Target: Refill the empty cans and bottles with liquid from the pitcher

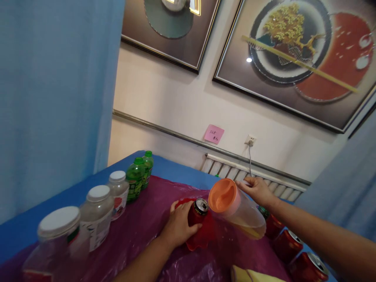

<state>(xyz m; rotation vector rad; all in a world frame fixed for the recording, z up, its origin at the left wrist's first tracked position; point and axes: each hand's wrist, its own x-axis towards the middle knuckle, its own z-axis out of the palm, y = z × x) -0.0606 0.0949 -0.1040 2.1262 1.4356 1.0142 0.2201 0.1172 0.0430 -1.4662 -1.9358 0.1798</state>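
My left hand [179,225] wraps around a dark red drink can [196,216] with its pull-tab top facing up. Under the can lies a red dish [202,239] with a wavy rim. In my right hand [257,190] is a clear plastic pitcher [245,215] with an orange lid [222,196]. It leans toward the can, the lid close beside the can's top, and some yellowish liquid lies along its lower side. The handle is mostly hidden behind the pitcher and my fingers. Whether any liquid is flowing out, I cannot make out.
Clear jars with white lids [99,193] and green bottles [136,178] line the left side. Several red cans [288,244] stand at the right. A folded yellow cloth [252,275] lies at the front on purple plastic sheeting [155,203]. Behind are a radiator [229,169] and a wall.
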